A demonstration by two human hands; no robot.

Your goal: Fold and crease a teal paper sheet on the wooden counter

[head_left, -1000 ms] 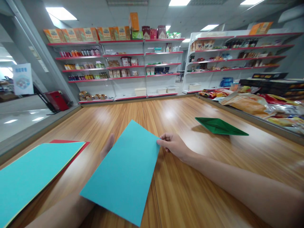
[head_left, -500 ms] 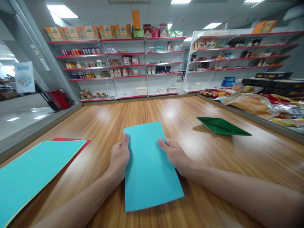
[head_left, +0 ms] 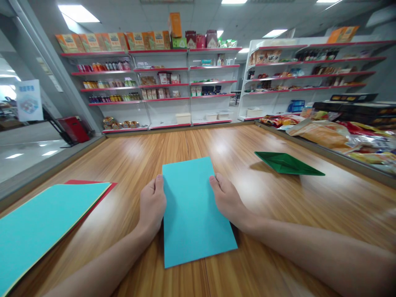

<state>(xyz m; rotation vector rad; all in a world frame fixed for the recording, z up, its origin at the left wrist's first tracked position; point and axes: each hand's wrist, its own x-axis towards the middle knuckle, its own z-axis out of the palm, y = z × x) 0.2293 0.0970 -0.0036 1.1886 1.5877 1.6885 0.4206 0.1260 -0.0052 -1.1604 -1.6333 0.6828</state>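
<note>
A light blue sheet of paper (head_left: 193, 214) is held up in front of me, tilted, above the wooden table. My left hand (head_left: 152, 202) grips its left edge, thumb along the side and the other fingers behind. On the opposite edge my right hand (head_left: 229, 200) pinches it with the thumb near the front; its remaining fingers are hidden behind the sheet. A folded green paper boat (head_left: 287, 163) sits on the table beyond my right hand. To the left lies a stack of coloured paper (head_left: 52, 222), light blue on top, with red and yellow edges showing beneath.
The wooden table (head_left: 185, 144) has a raised rim. Snack packets (head_left: 324, 132) and dark boxes (head_left: 355, 109) are heaped past its right edge. Store shelves (head_left: 167, 99) with goods stand behind. A red box (head_left: 73, 128) is on the floor at left.
Both hands have shifted slightly on the sheet, the left outward and the right thumb to its edge. The sheet's lower edge sits a little higher in view.
</note>
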